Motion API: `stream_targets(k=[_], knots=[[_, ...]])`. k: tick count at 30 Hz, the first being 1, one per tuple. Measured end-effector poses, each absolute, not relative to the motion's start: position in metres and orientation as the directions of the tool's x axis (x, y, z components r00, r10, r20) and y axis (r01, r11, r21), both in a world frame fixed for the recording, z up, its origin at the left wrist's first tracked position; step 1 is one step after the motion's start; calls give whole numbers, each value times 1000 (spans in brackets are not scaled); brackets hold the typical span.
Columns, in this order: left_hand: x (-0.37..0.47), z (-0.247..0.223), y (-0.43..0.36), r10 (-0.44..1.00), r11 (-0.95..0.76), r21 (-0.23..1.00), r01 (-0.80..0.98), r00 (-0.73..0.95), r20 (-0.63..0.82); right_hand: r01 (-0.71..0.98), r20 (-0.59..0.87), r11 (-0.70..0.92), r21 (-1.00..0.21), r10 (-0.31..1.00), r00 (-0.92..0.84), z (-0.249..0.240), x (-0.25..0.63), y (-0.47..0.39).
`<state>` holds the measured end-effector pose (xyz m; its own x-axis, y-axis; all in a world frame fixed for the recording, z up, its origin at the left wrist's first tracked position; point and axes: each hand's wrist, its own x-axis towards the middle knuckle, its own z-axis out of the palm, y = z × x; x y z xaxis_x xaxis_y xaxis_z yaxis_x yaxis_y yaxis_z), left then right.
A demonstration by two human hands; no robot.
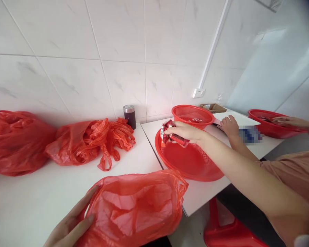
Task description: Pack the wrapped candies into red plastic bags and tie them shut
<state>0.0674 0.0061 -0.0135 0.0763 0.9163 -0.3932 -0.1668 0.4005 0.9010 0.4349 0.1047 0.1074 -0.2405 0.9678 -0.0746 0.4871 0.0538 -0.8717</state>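
My left hand (76,219) grips the left edge of a translucent red plastic bag (141,209), its mouth held wide with nothing visible inside. To the upper right, my right hand (181,132) is closed around several small red wrapped packets (180,140), some with silver or white parts. Below that hand lies a round red mesh basket (187,161), its visible floor bare. Behind it stands a second red basket (193,115) with some small packets in it.
Red bags lie in a bundle (77,142) and a large heap (18,144) at left. A dark tumbler (130,116) stands by the wall. At right are a co-worker's hands, another red basket (266,127), a cardboard box (213,108) and a red stool (229,233).
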Motion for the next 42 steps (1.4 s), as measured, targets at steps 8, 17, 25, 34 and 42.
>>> stream_targets(k=[8, 17, 25, 34, 42], knots=[[93, 5, -3, 954, 299, 940, -162, 89, -288, 671, -287, 578, -465, 619, -732, 59, 296, 56], [61, 12, -16, 986, 152, 985, 78, -78, -146, 791, 117, 597, -134, 802, -585, 67, 330, 46], [56, -16, -23, 960, 276, 960, -39, -40, -277, 959, -124, 165, -230, 973, -197, 57, 366, 14], [61, 14, 26, 981, 188, 981, -44, -49, -190, 788, -21, 250, -563, 948, -316, 91, 350, 35], [60, -3, 27, 962, 268, 946, 183, -109, -252, 707, 80, 304, -638, 940, -331, 99, 348, 42]])
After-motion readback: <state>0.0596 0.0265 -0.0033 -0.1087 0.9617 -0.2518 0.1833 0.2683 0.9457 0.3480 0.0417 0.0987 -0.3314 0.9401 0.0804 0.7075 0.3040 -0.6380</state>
